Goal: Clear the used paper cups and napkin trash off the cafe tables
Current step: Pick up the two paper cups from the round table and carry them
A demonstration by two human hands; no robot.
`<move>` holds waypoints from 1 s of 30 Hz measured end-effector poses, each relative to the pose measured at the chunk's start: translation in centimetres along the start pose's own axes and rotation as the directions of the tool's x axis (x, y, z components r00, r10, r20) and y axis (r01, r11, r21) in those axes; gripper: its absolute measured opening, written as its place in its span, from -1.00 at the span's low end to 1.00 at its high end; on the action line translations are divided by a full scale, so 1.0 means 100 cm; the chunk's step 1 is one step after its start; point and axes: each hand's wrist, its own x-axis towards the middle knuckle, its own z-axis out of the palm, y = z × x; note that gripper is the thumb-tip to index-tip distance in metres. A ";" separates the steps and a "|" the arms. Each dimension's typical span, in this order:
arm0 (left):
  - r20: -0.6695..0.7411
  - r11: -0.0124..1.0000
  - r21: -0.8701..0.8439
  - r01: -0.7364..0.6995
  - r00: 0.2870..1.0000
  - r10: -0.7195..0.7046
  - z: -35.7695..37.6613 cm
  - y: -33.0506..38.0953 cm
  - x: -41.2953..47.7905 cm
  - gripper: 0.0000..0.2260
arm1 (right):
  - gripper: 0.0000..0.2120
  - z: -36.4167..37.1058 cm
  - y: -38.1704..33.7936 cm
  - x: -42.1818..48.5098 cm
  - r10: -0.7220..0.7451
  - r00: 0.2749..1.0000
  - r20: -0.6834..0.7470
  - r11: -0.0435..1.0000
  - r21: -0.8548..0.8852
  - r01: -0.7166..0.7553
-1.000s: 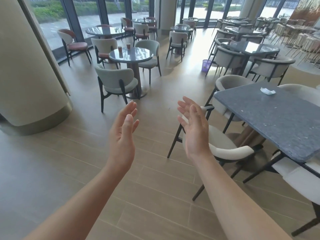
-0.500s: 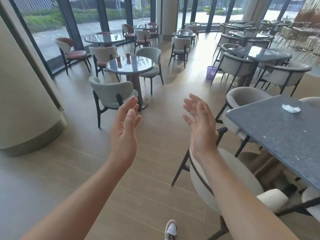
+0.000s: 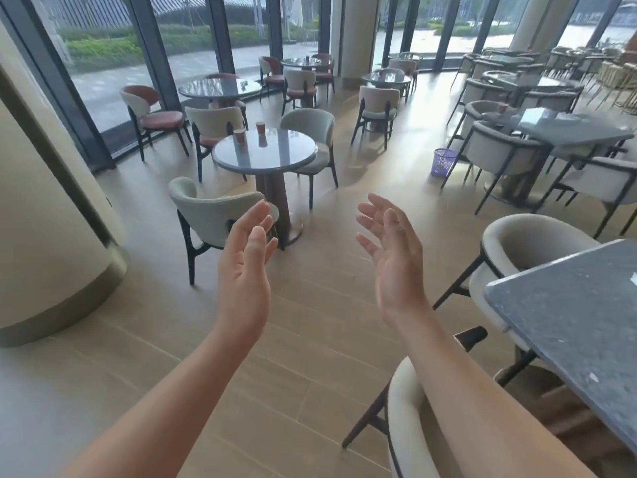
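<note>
Ahead, paper cups (image 3: pixel 239 135) (image 3: pixel 261 127) sit on the round table (image 3: pixel 279 155); left hand (image 3: pixel 245 270) and right hand (image 3: pixel 396 262) hover empty, fingers loose

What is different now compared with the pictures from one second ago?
The person has walked toward the round table with two paper cups, which looks nearer; the grey rectangular table has slid to the right edge of view. Nothing was grasped or released. The left hand and right hand stay raised, open and empty.
</note>
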 end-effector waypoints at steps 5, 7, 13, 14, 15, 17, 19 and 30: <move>-0.026 1.000 0.000 0.016 1.000 -0.016 0.004 -0.055 0.091 -0.67 | -0.66 0.025 0.050 0.090 0.015 1.000 0.015 1.000 -0.006 -0.015; -0.042 1.000 -0.015 0.017 0.999 -0.017 0.004 -0.079 0.135 -0.69 | -0.67 0.041 0.073 0.132 0.014 1.000 0.020 1.000 0.002 -0.014; -0.025 1.000 -0.002 0.019 1.000 -0.019 -0.005 -0.144 0.273 -0.66 | -0.66 0.098 0.135 0.265 0.025 1.000 -0.003 1.000 0.012 -0.025; -0.018 1.000 0.002 0.024 1.000 -0.024 -0.006 -0.153 0.295 -0.66 | -0.66 0.107 0.143 0.286 0.031 1.000 -0.005 0.999 0.015 -0.031; -0.015 1.000 0.004 0.031 0.999 -0.031 -0.007 -0.161 0.316 -0.67 | -0.65 0.116 0.151 0.306 0.039 0.999 -0.005 0.999 0.019 -0.038; -0.017 0.999 0.000 0.035 0.999 -0.035 -0.007 -0.177 0.355 -0.67 | -0.65 0.130 0.166 0.343 0.038 0.999 -0.001 0.999 0.024 -0.038; -0.026 0.999 -0.012 0.049 0.998 -0.050 -0.005 -0.192 0.392 -0.67 | -0.65 0.140 0.181 0.378 0.039 0.999 -0.002 0.999 0.021 -0.039; -0.045 0.998 0.043 0.042 0.998 -0.041 0.042 -0.306 0.578 -0.68 | -0.59 0.153 0.280 0.583 0.055 0.998 0.037 0.998 0.014 -0.055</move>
